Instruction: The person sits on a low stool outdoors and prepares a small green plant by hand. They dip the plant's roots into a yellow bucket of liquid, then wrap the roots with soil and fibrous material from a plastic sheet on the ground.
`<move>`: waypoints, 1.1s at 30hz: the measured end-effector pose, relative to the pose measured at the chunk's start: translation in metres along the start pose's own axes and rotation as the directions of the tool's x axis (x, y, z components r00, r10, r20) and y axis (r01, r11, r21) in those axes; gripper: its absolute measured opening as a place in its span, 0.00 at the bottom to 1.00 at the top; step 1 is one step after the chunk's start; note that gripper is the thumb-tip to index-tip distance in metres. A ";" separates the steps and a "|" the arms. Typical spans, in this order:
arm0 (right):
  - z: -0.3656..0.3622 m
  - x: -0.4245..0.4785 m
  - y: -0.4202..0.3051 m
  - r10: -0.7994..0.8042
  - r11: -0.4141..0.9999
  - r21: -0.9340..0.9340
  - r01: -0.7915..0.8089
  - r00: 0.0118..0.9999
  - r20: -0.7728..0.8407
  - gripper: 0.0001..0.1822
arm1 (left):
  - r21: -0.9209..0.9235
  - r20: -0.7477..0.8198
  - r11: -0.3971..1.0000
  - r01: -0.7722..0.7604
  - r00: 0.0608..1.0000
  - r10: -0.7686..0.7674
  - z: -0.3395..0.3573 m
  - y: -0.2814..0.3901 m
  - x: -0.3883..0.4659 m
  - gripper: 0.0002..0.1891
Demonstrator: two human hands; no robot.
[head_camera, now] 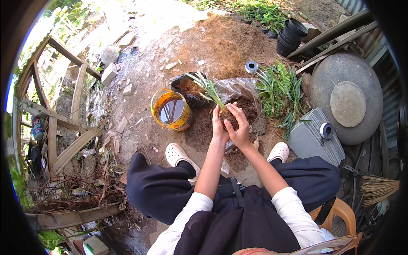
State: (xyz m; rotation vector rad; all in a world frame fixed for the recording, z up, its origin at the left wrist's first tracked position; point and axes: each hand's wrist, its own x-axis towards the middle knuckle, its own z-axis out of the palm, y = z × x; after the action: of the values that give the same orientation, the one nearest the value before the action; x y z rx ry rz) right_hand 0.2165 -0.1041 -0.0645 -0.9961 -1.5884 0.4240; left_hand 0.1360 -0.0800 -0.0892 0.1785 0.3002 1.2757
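Note:
Between my two hands, a clump of dark soil or fibre (232,118) is cupped around the base of a leafy plant (208,87), whose green, pale-edged leaves point up and left. My left hand (219,126) presses from the left side; my right hand (237,122) curves over the right side with its fingers bent. Under and behind them lies a clear plastic sheet (236,85) with brown coir-like material (251,106) on it. A yellow bucket of dark liquid (171,110) stands to the left. An open black plastic bag (193,95) holds brown fibre beside it.
Cut green plants and fern fronds (283,81) lie at right, near a spool (251,67). Another spool (327,130) rests on a grey slab (314,137) by a large round vessel (347,98). Stacked black pots (290,36) stand beyond, and a wooden frame (78,92) is at left.

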 end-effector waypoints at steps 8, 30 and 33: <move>0.007 -0.005 -0.002 0.040 0.998 0.044 -0.041 0.999 0.018 0.16 | -0.056 -0.062 0.997 -0.060 0.996 0.056 -0.004 -0.002 -0.001 0.14; 0.014 -0.007 0.003 0.327 0.895 0.331 -0.299 0.945 -0.032 0.21 | -0.045 -0.075 0.970 -0.240 0.969 0.237 0.009 -0.002 0.000 0.12; 0.011 -0.006 0.001 0.466 0.809 0.422 -0.409 0.884 -0.036 0.19 | 0.210 -0.178 0.950 -0.231 0.947 0.269 0.013 -0.001 0.000 0.16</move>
State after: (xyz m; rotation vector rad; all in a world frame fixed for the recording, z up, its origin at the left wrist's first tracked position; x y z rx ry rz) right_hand 0.2065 -0.1053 -0.0717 -1.0370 -1.0699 0.9452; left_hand 0.1408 -0.0797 -0.0767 0.2526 0.5907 1.5228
